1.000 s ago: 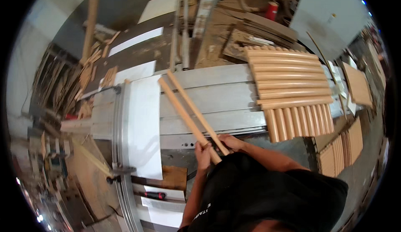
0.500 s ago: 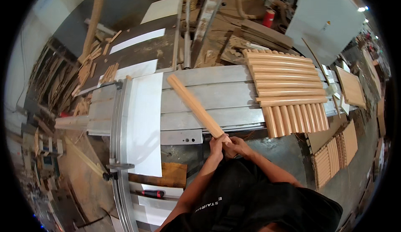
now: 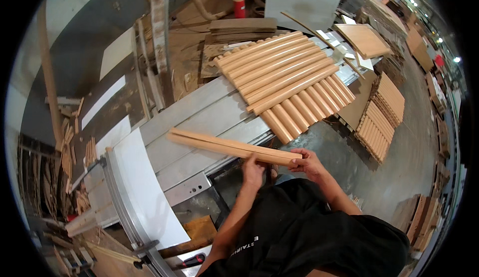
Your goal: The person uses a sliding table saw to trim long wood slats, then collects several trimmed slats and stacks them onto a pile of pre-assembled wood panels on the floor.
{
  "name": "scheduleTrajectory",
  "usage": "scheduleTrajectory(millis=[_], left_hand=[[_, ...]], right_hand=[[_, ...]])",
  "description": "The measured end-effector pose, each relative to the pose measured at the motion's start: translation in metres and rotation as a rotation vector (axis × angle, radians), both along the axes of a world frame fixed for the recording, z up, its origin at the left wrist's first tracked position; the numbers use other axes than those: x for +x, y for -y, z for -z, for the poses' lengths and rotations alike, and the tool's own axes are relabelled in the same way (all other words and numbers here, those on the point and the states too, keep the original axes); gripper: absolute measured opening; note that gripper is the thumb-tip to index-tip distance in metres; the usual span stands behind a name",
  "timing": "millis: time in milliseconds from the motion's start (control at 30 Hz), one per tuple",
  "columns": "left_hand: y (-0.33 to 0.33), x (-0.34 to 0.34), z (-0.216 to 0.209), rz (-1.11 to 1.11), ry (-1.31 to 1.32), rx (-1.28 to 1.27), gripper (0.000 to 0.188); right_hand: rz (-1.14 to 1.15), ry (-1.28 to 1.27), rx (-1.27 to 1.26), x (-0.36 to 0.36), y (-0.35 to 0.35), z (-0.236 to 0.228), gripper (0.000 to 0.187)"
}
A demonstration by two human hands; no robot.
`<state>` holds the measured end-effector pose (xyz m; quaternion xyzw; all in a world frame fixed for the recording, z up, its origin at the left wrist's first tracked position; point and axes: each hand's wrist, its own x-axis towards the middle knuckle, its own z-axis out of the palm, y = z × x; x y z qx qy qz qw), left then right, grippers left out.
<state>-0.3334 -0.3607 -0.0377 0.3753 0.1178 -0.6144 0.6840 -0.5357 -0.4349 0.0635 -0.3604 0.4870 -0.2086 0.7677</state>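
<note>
A long, light-brown wooden rail (image 3: 219,144) with a dark lengthwise line spans the space in front of me. Its far-left end is blurred and lies over the metal machine table. My right hand (image 3: 310,165) pinches the near-right end, thumb and fingers on either side. Farther along, my left hand (image 3: 253,171) grips the rail's near edge, its fingertips partly hidden. Beyond my hands, a pile of similar rounded, glossy wooden rails (image 3: 284,72) rests on the metal table (image 3: 199,100), some of them laid crosswise at its near side.
A white board (image 3: 149,187) and a metal fence (image 3: 122,189) cross the table's left part. A red-and-black-handled tool (image 3: 193,261) lies at the lower left. More wooden rails (image 3: 376,127) are stacked low at the right. A grey cabinet (image 3: 299,2) stands behind.
My view has turned to the right. The wooden rail has swung to lie more crosswise, and its dark line now shows. My hands have moved apart, the right one staying at the rail's end.
</note>
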Motion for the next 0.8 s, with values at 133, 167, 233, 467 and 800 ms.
scheduleTrajectory(millis=[133, 167, 233, 467, 800], left_hand=[[0.018, 0.052, -0.003, -0.114, 0.198, 0.027, 0.023], [0.02, 0.071, 0.003, -0.181, 0.217, -0.004, 0.024], [0.031, 0.087, -0.005, -0.284, 0.304, 0.104, 0.031], [0.064, 0.08, -0.002, -0.494, 1.029, 0.603, 0.056], [0.138, -0.022, -0.004, -0.23, 1.235, 0.437, 0.052]], right_hand=[[0.071, -0.062, -0.047, -0.048, 0.044, -0.003, 0.036], [0.07, -0.082, -0.081, -0.056, 0.059, -0.006, 0.035], [0.104, -0.122, -0.108, -0.085, 0.093, -0.009, 0.037], [0.146, -0.205, -0.189, -0.172, 0.24, -0.021, 0.042], [0.098, -0.505, -0.371, -0.196, 0.421, 0.015, 0.063]])
